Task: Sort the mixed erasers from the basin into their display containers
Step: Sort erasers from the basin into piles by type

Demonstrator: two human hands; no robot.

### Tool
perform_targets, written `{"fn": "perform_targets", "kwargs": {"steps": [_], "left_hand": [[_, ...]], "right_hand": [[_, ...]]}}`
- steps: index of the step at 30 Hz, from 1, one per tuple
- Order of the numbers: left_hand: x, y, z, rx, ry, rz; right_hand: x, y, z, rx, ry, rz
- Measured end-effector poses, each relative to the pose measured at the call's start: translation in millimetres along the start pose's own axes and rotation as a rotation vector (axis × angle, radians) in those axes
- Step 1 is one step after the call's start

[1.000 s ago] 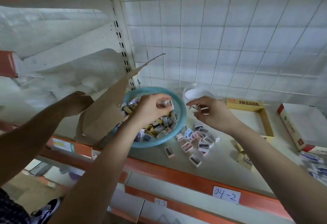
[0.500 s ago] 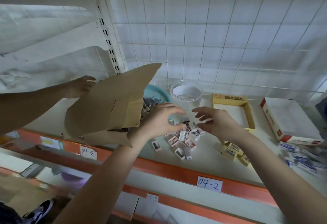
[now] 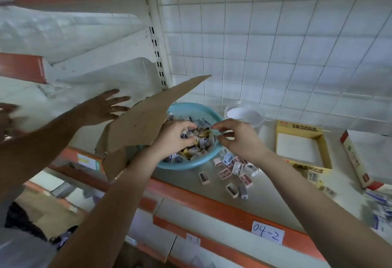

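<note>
A light blue basin (image 3: 192, 165) stands on the shelf, filled with several mixed small erasers (image 3: 202, 143). My left hand (image 3: 175, 135) reaches into the pile, its fingers curled round a grey eraser (image 3: 189, 134). My right hand (image 3: 236, 139) hovers at the basin's right rim with thumb and forefinger loosely apart, holding nothing. Several sorted loose erasers (image 3: 233, 171) lie on the shelf just right of the basin. A clear round container (image 3: 244, 115) stands behind my right hand. A yellow display box (image 3: 297, 128) with a white floor lies further right.
Another person's spread hand (image 3: 101, 108) is at the left, next to a tilted cardboard sheet (image 3: 142, 123) that overlaps the basin's left side. A white and red box (image 3: 356, 158) lies far right. The orange shelf edge (image 3: 212, 206) bears a 04-2 label (image 3: 267, 235).
Both my hands moved from the loose erasers back to the basin. The cardboard swung off the basin, uncovering it. The other person's hand let go of it and spread open.
</note>
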State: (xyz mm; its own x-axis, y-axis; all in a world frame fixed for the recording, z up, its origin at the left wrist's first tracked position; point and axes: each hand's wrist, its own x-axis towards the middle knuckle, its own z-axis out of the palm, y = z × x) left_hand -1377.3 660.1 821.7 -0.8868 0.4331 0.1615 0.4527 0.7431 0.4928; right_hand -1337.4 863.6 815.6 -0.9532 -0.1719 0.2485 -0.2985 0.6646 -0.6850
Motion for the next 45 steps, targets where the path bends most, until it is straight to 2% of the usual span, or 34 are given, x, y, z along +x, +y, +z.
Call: {"fn": "perform_targets", "kwargs": {"steps": [8,20,26,32,35,45], "left_hand": [[10,-33,-25,0.108,0.014,-0.126],[28,-65,-32,0.164,-0.056,-0.238],[38,-68,-28,0.248,-0.108,-0.227],[40,-69,-27,0.3,-0.139,-0.207],[41,-72,-27,0.26,-0.151,-0.21],[34,-81,-30,0.041,-0.003,-0.195]], "right_hand": [[37,-10,25,-0.086,-0.078,-0.057],[91,-19,54,-0.136,-0.21,0.035],[106,-27,71,-0.132,-0.291,0.052],[110,-21,81,-0.215,-0.294,0.021],[110,-19,83,-0.197,-0.289,0.016],[111,-19,84,-0.242,-0.298,0.047]]}}
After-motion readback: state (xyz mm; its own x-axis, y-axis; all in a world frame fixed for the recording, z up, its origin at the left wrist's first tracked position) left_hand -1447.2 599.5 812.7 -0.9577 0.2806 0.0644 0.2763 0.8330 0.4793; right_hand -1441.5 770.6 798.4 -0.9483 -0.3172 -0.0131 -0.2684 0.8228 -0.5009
